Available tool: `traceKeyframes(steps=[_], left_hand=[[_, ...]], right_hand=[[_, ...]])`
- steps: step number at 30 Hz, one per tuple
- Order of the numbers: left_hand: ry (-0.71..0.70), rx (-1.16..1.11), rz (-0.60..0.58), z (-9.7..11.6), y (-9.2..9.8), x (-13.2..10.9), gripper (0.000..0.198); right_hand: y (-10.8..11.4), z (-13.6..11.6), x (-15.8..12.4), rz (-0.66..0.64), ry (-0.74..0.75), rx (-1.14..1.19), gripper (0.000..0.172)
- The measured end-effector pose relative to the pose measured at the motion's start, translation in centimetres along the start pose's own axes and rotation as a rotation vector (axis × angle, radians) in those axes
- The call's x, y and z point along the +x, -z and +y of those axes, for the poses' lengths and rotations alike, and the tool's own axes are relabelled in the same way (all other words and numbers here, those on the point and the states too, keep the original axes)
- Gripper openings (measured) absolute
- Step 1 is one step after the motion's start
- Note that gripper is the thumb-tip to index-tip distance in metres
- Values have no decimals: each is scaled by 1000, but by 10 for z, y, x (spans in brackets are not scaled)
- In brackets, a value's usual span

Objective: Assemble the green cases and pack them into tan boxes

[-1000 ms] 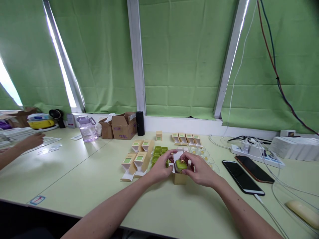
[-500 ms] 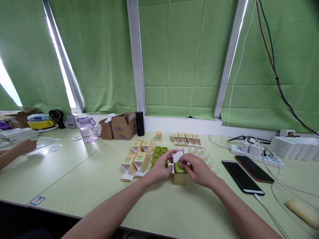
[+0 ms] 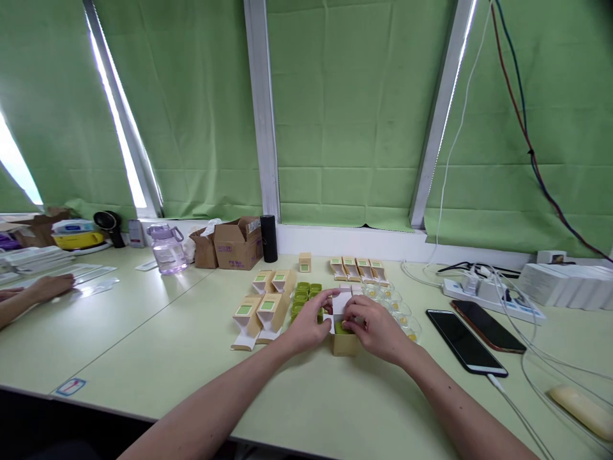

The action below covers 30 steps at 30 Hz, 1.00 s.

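A small tan carton stands open on the pale green table in front of me. My left hand grips its left side and white flap, fingers curled. My right hand rests over the carton's mouth with its fingertips pressed on a green item that sits low inside. Just behind lie several loose green items, and several clear cups with yellow contents sit to the right.
Open tan cartons lie to the left, more cartons at the back. Two phones and a power strip with cables lie at right. A bottle and cardboard boxes stand behind. Another person's hand rests far left.
My right hand has pushed the green item down from above the carton's mouth to low inside it. The other person's hand at far left has drawn back.
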<state>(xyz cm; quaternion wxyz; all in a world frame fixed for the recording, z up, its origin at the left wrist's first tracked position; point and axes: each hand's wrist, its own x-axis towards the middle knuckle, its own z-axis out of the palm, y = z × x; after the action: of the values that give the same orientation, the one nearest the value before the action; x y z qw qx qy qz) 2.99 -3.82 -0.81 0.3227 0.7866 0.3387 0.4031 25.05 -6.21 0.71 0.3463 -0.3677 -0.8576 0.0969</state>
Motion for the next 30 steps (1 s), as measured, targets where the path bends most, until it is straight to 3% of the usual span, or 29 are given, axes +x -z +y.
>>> traceKeyframes(steps=[10, 15, 23, 30], left_hand=[[-21, -40, 1, -3, 1, -1, 76], [-4, -87, 6, -4, 0, 0, 77], [64, -272, -6, 6, 1, 1, 71], [84, -321, 7, 6, 1, 2, 63]], right_hand=[[2, -2, 1, 1, -6, 37, 19], [2, 1, 3, 117, -21, -9, 20], [3, 13, 5, 319, -194, 45, 20], [-5, 34, 7, 307, -359, 337, 34]])
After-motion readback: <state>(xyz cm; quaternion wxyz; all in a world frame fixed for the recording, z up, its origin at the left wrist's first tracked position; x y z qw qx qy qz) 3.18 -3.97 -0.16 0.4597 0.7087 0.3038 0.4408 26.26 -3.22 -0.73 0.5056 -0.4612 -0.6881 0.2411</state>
